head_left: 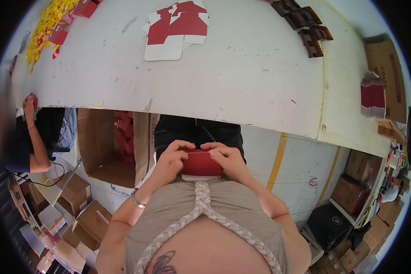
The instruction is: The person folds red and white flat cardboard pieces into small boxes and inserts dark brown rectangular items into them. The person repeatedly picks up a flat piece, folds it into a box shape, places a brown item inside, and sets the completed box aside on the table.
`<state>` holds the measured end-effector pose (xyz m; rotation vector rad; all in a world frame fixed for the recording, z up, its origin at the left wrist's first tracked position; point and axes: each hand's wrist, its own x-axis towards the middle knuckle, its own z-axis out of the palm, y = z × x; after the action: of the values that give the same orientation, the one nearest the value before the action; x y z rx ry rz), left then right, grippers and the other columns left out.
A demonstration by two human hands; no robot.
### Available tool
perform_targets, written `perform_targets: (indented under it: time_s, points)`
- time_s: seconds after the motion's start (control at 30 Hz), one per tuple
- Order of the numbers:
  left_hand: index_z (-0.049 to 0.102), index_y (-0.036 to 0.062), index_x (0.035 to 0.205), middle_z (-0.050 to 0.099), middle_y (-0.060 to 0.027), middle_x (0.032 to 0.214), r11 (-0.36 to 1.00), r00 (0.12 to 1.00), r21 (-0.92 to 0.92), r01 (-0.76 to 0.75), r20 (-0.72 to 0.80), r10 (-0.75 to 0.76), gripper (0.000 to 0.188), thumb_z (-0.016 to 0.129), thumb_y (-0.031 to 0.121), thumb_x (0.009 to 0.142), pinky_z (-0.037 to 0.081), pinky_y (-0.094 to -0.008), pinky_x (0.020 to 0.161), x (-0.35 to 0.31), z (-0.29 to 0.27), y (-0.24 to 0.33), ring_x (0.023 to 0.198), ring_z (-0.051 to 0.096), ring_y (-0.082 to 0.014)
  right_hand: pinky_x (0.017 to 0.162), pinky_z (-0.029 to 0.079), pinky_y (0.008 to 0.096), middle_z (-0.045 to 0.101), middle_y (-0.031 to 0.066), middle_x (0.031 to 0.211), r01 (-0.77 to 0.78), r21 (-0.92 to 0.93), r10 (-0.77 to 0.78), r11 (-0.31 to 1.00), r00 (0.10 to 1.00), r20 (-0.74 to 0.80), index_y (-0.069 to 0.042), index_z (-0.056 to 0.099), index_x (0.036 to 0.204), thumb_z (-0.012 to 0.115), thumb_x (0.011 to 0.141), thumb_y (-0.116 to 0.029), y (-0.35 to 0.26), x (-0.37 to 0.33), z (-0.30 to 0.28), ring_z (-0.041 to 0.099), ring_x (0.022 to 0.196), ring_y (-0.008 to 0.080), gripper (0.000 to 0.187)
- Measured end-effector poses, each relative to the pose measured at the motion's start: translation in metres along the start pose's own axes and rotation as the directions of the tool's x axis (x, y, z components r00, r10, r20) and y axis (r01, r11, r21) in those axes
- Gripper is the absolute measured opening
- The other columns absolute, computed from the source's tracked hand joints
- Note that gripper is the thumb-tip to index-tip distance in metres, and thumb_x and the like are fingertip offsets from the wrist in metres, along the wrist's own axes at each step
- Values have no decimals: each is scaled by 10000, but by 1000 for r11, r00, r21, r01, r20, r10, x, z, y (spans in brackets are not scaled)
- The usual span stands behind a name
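Fingers (187,147) on red carton (200,164), both hands

2 hands, the left hand (171,160) and the right hand (226,157), grip 1 small red cardboard box (200,164). 1 stack of flat red-and-white carton blanks (178,27) and 4 dark brown plastic trays (303,23) lie on 1 white worktable (242,77); 1 open brown cardboard carton (109,146) stands below.

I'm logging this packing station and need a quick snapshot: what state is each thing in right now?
Red carton: partly folded, held in both hands.
Left hand: gripping the carton's left edge.
Right hand: gripping its right edge.
Flat red blanks: unfolded, piled on the table.
Big cardboard box: open, red pieces inside.
Brown trays: in a row, empty.
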<state>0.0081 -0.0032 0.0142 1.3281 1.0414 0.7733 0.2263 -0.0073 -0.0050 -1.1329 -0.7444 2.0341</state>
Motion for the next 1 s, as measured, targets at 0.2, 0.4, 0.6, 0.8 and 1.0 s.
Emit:
perform_targets:
  time_s: [0.2, 0.4, 0.6, 0.8, 1.0]
  points:
    - [570, -4, 1069, 497, -140, 1198, 978, 950, -204, 45, -295, -105, 243, 530, -9, 829, 411, -299, 946, 25, 24, 17, 1073, 527, -195, 957, 415, 316, 534, 156, 1301, 298, -306, -339, 904, 936, -89, 22, 570, 1223, 571, 886, -68, -18, 9, 31, 543, 1088, 210, 349]
    - [667, 42, 925, 594, -166, 1111, 605, 704, 585, -540, -80, 705, 248, 756, 24, 694, 506, -341, 804, 73, -6, 75, 1010, 597, -278, 893, 455, 345, 610, 162, 1157, 759, -583, -888, 289, 440, 133, 29, 563, 1201, 518, 819, 36, -88, 22, 30, 572, 1010, 267, 385]
    - [669, 29, 894, 666, -127, 948, 643, 584, 396, -656, -273, 764, 349, 834, 226, 657, 537, -370, 777, 85, -28, 108, 907, 635, -295, 728, 517, 339, 666, 130, 985, 584, -634, -623, 506, 756, 199, -11, 647, 1061, 617, 829, -29, -77, 12, 54, 637, 809, 293, 235]
    - [709, 118, 889, 662, -34, 959, 606, 648, 427, -671, -59, 759, 330, 786, 361, 680, 488, -456, 962, 64, -3, 112, 978, 550, -235, 768, 510, 338, 658, 115, 1025, 561, -160, -523, 812, 822, 224, -25, 637, 1072, 630, 834, -45, -81, 7, 42, 637, 911, 258, 239]
    - [697, 115, 994, 567, -84, 1066, 460, 566, 563, -687, 18, 824, 386, 764, 393, 735, 472, -427, 962, 65, 4, 112, 1042, 502, -280, 810, 504, 332, 656, 96, 1043, 587, -294, -556, 754, 809, 190, -27, 621, 1083, 641, 829, -58, -93, 6, 39, 631, 948, 217, 256]
